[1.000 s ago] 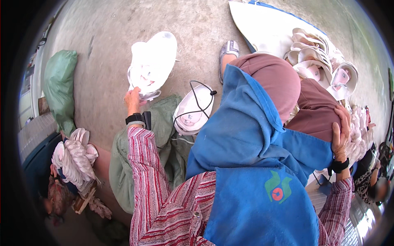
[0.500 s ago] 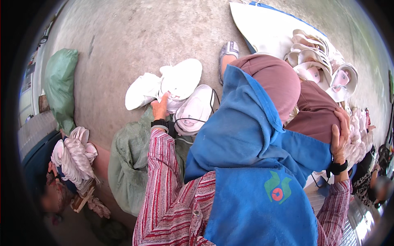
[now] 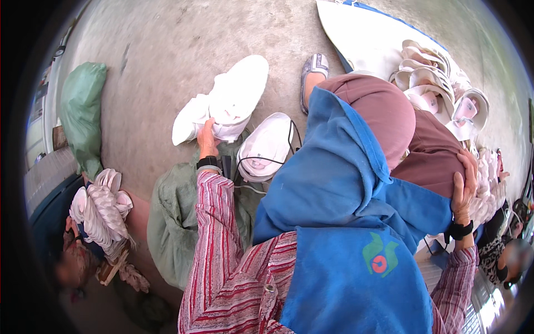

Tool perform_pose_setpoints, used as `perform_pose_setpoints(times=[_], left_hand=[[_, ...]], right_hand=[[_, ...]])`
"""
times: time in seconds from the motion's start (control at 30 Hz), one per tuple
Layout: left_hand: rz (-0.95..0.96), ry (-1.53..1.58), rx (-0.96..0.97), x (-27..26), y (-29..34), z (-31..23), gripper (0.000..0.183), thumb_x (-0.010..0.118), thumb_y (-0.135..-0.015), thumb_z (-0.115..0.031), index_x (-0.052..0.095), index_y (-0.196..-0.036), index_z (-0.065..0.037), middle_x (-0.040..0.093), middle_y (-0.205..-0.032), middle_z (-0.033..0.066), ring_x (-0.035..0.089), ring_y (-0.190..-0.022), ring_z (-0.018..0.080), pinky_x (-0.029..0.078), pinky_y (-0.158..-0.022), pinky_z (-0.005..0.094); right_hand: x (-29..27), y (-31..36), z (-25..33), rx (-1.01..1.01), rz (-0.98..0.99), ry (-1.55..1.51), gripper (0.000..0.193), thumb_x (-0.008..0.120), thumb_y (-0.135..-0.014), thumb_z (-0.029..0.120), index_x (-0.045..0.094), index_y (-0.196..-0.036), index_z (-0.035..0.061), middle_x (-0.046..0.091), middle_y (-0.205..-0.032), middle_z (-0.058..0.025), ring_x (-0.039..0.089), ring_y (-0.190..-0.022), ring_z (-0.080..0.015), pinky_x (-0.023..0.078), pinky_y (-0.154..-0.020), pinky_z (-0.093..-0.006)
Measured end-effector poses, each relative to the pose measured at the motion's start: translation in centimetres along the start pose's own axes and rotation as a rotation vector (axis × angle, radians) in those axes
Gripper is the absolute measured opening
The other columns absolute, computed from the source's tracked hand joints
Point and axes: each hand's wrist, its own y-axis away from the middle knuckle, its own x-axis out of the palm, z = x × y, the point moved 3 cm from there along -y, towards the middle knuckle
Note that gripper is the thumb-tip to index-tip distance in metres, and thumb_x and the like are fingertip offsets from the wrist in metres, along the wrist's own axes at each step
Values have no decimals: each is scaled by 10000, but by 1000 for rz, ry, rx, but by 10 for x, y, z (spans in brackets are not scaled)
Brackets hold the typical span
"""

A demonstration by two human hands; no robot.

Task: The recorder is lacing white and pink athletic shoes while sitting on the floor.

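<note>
Left hand (image 3: 208, 135): closed grip on white shoe insoles (image 3: 225, 103), above green sack (image 3: 178, 222).
Right hand (image 3: 464, 183): resting open on maroon cloth (image 3: 428, 161).
Floor (image 3: 167, 55): concrete.

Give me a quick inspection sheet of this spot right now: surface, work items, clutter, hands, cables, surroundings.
Surface: bare grey concrete floor, stained, nothing wet seen.
Work items: white shoe uppers bunched at the left hand; another white upper lies beside them on the green sack.
Clutter: stack of white pieces at lower left; pile of white and pink uppers at upper right; second green sack at left.
Hands: left hand grips the white uppers; right hand rests on maroon cloth.
Cables: thin black cord loops over the lone upper.
Surroundings: white sheet on the floor; a sandalled foot nearby; another person at the right edge.
</note>
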Motion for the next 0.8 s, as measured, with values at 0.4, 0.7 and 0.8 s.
perform_pose_setpoints(times=[0.4,0.7,0.8], left_hand=[[148,-51,-189,54,-7,55,305,550,-832,-187,534,-1101,-45,602,-958,87,623,-759,218,506,-616,345],[-246,-101,309,13,-30,17,212,560,-829,-82,587,-1027,-12,619,-848,60,597,-721,140,489,-601,246],[-165,6,372,27,-18,-4,239,566,-810,-82,619,-1028,2,631,-825,59,587,-706,119,478,-630,244]], right_hand=[[0,-1,4,9,2,35,448,468,-847,289,555,-1157,-22,507,-1270,-186,417,-1251,-327,253,-1083,-415],[-2,-4,4,9,-6,25,470,472,-845,323,565,-1142,-29,513,-1271,-196,414,-1260,-340,251,-1084,-430],[-3,-4,2,0,-4,22,473,474,-848,327,563,-1145,-30,512,-1273,-199,413,-1261,-343,249,-1085,-432]])
